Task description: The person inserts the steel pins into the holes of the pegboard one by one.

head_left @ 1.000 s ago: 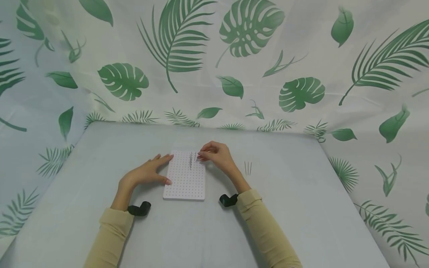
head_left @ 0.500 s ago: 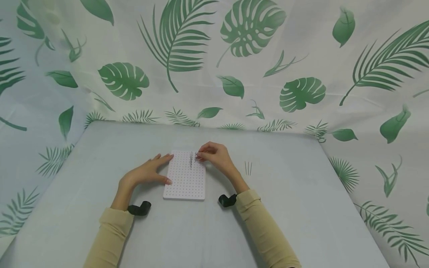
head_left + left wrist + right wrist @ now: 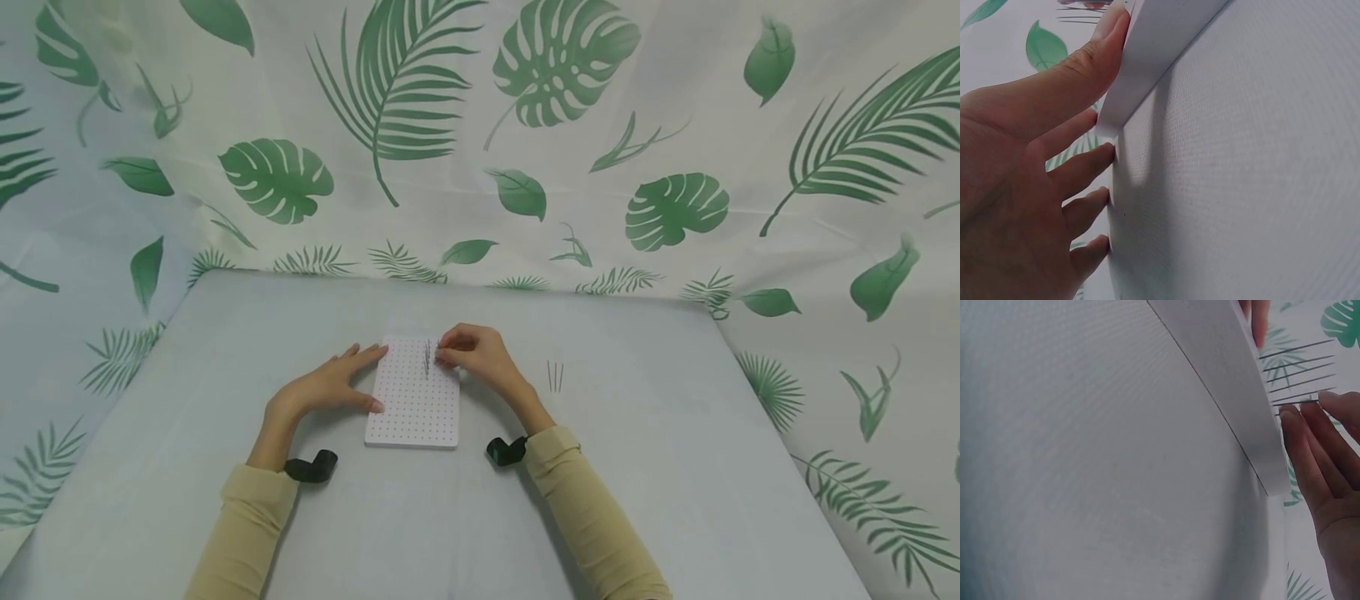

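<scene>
Roughly midway across the pale table [image 3: 675,467], a white board [image 3: 414,412] dotted with rows of small holes lies flat, its short side toward the person. Both hands are at it, one on either side and well apart from each other. The left hand [image 3: 325,388] lies spread along the board's left side: forefinger at the far part of that edge, thumb against it closer in, and the remaining fingers fanned out with their tips down by the tabletop. It grips nothing; it only touches the edge.

Over the far right part of the board, the right hand [image 3: 483,358] pinches a thin dark rod [image 3: 1297,402] between thumb and fingertips. That rod's lower end is right at the board's face, though I can't tell whether it sits in a hole. Just left of those fingers, several matching upright rods [image 3: 427,360] stand close together in a line on the far half of the board; I can't count them surely. Three loose rods [image 3: 555,377] lie side by side on the table, right of the board and apart from it.

Yellowish sleeves [image 3: 247,517] end above the wrists, each wrist bearing a black camera [image 3: 318,467]. Behind hangs white cloth [image 3: 420,200] printed with green leaves.
</scene>
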`<action>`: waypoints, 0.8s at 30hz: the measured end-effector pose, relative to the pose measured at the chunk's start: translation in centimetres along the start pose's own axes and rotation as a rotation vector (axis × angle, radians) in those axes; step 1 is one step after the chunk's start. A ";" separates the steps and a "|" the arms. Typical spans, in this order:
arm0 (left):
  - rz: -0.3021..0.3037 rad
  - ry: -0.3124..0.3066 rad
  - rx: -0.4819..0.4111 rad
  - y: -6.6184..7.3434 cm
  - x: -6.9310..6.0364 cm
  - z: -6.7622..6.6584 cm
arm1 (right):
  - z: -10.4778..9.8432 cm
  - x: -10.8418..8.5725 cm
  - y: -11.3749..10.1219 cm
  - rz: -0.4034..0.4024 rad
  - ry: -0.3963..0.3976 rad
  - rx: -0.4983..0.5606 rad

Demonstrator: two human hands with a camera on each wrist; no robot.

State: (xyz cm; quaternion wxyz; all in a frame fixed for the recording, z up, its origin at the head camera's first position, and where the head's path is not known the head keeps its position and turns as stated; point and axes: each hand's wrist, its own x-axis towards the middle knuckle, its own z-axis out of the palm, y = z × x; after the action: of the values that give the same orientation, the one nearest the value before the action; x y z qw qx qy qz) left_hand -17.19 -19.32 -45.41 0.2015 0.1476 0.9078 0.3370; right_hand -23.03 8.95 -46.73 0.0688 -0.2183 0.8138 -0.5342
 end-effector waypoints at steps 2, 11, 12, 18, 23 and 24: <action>0.003 0.000 0.000 0.1 0.0 0.0 | 0.0 0.0 -0.1 0.000 0.004 -0.004; 0.000 0.002 0.005 0.0 0.0 -0.1 | -0.1 0.0 0.2 0.010 0.007 -0.052; 0.000 0.003 0.004 0.0 0.0 -0.1 | -0.2 0.0 0.3 0.010 0.005 -0.061; -0.016 -0.006 -0.011 -0.1 0.1 0.1 | -0.9 -0.5 0.5 0.021 -0.006 -0.114; -0.023 0.005 -0.006 0.1 0.1 0.1 | -1.7 -0.8 0.5 0.000 -0.008 -0.152; -0.026 0.008 -0.007 0.1 0.1 0.1 | -1.8 -1.0 0.6 -0.005 -0.009 -0.163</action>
State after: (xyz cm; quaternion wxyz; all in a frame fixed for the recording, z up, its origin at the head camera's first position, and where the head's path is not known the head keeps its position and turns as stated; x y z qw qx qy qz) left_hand -17.18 -19.15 -45.49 0.2028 0.1339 0.9092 0.3381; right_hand -22.96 11.09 -46.57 0.0531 -0.2278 0.8538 -0.4652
